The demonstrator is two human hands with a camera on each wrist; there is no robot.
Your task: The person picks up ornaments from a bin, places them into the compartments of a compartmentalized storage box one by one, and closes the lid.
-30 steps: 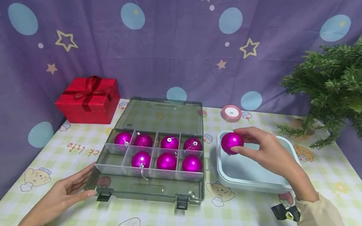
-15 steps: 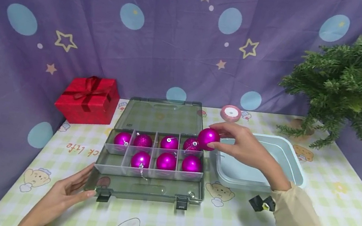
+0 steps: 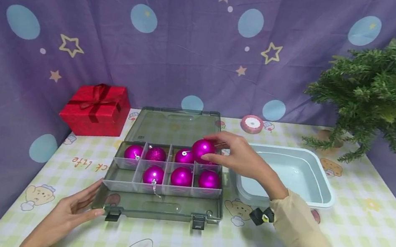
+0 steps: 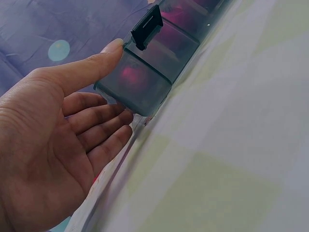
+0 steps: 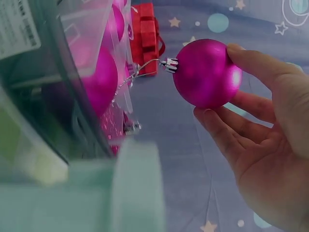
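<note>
My right hand point(image 3: 241, 155) pinches a shiny magenta bauble point(image 3: 202, 150) between thumb and fingertips, above the back right of the compartment box point(image 3: 155, 208). In the right wrist view, the bauble's silver cap point(image 5: 170, 65) and thin silver cord point toward the box. Grey and see-through, the box lies with its lid point(image 3: 178, 127) folded back. More magenta baubles point(image 3: 153, 175) fill its compartments, some glittery; the front left compartment point(image 3: 120, 175) holds none. My left hand point(image 3: 65, 216) holds the box's near left corner, thumb by a black latch point(image 4: 147, 27) and fingers along the side.
A pale blue tub point(image 3: 326, 198) stands right of the box, under my right forearm. Behind are a red gift box point(image 3: 97, 111), a pink ribbon roll point(image 3: 252, 124) and a small artificial pine tree point(image 3: 374, 89). A purple curtain point(image 3: 176, 61) hangs at the back.
My right hand has carried the bauble leftward from above the tub to over the box's back right compartments. My left hand has stayed at the corner.
</note>
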